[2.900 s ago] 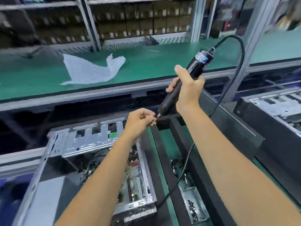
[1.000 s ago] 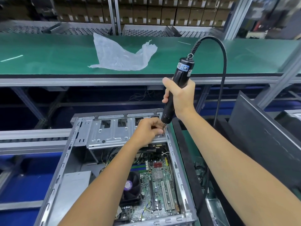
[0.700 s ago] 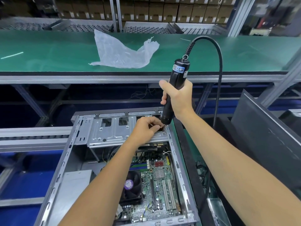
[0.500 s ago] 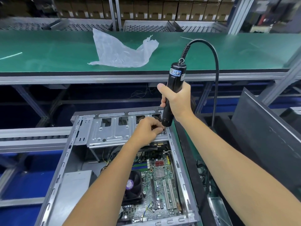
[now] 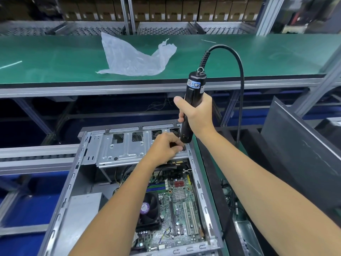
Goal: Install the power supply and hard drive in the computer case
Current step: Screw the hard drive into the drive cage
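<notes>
head view: the right hand point(image 5: 198, 115) is gripping the electric screwdriver point(image 5: 191, 106) upright, its tip sitting on the far right corner of the open computer case point(image 5: 118, 182). the left hand point(image 5: 164, 145) is curling its fingers at the tip; what they are pinching is too small to tell.

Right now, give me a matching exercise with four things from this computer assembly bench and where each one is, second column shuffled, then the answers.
Things:
1. electric screwdriver
2. plastic bag
3. CPU fan
4. drive bracket

Places:
A. lying on the green belt
B. on the motherboard inside the computer case
C. gripped upright in the right hand
D. across the far end of the case, under the left hand

Pairs: 1-C, 2-A, 3-B, 4-D
</notes>
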A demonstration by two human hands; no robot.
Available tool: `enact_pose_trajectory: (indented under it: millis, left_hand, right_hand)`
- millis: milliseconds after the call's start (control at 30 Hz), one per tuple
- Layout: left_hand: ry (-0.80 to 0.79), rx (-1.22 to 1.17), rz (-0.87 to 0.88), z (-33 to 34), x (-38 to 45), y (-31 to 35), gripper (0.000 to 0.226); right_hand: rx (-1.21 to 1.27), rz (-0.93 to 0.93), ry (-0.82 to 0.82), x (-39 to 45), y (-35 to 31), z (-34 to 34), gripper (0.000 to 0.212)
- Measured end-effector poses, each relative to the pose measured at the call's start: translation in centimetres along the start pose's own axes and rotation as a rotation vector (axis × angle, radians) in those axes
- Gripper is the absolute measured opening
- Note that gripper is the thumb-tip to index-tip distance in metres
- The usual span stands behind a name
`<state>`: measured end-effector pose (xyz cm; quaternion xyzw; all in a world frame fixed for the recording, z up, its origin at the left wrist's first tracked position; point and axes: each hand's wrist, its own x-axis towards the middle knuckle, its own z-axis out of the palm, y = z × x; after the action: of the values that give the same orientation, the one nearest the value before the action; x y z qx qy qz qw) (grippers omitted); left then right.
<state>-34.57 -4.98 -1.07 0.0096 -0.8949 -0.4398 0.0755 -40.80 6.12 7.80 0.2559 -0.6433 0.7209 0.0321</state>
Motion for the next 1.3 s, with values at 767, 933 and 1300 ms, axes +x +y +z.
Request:
enact_pose_trajectory:
  millis: [767, 933, 1300]
  left_hand:
    - [-0.025, 0.007, -0.003, 0.0, -0.1, 0.5, 0.014]
    - [-0.033, 0.083, 0.012, 0.3, -0.2, 0.7, 0.013]
    - [-0.041, 0.044, -0.014, 0.4, -0.1, 0.5, 0.017]
  right_hand:
    - [0.122, -0.006, -0.026, 0.6, -1.9, -1.3, 0.026]
    - [0.089, 0.027, 0.056, 0.6, -2.5, -2.6, 0.024]
    - [0.121, 0.04, 0.095, -0.2, -2.9, -3.1, 0.023]
